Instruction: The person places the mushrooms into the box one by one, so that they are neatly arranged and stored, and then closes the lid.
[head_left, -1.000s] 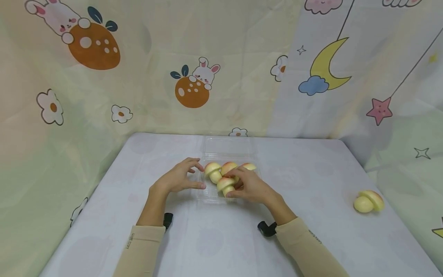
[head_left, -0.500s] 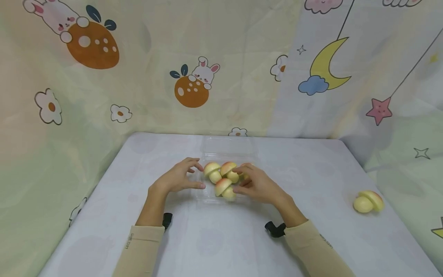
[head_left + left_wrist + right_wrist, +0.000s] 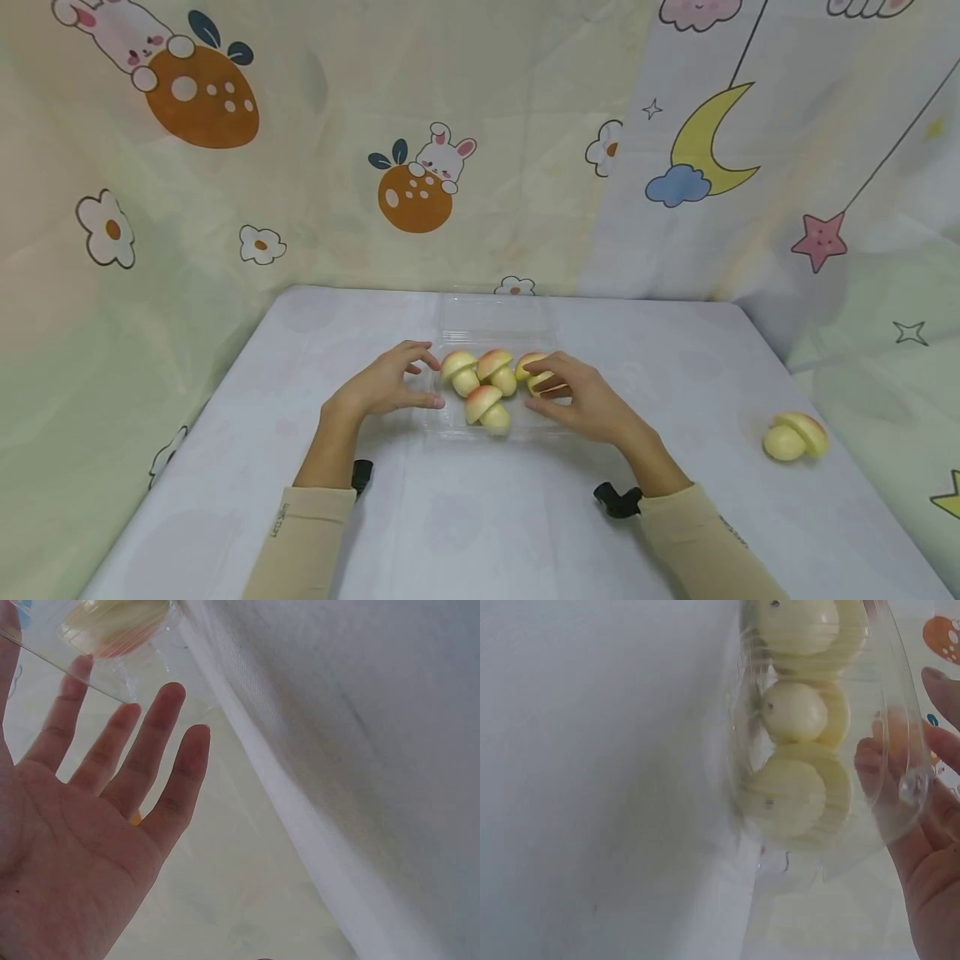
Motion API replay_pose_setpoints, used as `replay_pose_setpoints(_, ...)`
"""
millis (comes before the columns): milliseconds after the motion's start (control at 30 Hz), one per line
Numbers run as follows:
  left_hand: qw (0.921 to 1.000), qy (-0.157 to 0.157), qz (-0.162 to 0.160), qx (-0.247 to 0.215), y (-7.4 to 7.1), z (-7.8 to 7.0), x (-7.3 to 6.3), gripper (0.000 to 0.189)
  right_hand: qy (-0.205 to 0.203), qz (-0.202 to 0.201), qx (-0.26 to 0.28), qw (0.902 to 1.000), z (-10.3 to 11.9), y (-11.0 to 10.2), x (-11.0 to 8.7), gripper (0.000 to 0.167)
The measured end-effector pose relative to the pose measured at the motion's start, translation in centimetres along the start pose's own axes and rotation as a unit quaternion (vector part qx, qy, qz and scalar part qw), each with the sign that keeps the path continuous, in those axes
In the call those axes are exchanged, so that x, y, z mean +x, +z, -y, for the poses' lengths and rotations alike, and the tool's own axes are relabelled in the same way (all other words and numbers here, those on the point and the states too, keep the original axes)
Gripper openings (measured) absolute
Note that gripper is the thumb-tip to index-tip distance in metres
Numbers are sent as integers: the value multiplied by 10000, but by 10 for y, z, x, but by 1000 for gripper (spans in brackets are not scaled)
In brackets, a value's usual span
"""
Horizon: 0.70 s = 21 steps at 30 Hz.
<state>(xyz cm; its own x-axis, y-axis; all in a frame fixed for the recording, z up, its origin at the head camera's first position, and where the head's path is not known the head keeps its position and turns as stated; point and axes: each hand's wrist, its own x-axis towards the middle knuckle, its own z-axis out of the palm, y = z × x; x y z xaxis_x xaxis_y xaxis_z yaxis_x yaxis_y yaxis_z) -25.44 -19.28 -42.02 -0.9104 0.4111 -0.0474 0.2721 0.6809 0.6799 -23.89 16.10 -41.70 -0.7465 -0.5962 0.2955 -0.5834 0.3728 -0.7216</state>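
Observation:
A clear plastic clamshell box [image 3: 495, 317] lies with its lid folded back. Several yellow toy mushrooms with reddish caps sit in its base: a left one [image 3: 459, 372], a middle one [image 3: 497, 372], a right one [image 3: 529, 363] and a front one [image 3: 486, 408]. My left hand [image 3: 382, 386] stays at the box's left side, thumb and fingers spread; the left wrist view shows its fingers [image 3: 154, 727] by the clear wall. At the right side, my right hand [image 3: 588, 404] has loosely bent fingers in front of the right mushroom, gripping nothing. Whether its fingertips touch that mushroom is unclear.
Another toy mushroom [image 3: 797, 437] lies by itself near the table's right edge. A pale cloth covers the table [image 3: 457, 525]. Printed fabric [image 3: 315, 167] hangs behind and on both sides.
My right hand has let go of the front mushroom and moved right, uncovering it. That mushroom now leans with its stem to the lower right. The left hand keeps its place.

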Motion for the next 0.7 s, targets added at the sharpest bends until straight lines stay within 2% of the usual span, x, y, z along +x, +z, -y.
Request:
replay_pose_setpoints(300, 10000, 3, -3, 6, 0, 0, 0, 58, -293, -763, -293, 9962, -10, -12, -13, 37)
replay_pose_setpoints(400, 10000, 6, -2, -9, 1, 0, 1, 57, -262, -943, -471, 9941, -14, -18, -19, 38)
replay_pose_setpoints(500, 10000, -21, 15, -17, 2, -1, 0, 58, -171, -1030, -689, 9921, -17, -24, -24, 40)
replay_pose_setpoints(700, 10000, -55, 33, 21, 0, -1, -1, 61, -69, -915, -1270, 9876, -17, -41, -32, 43)
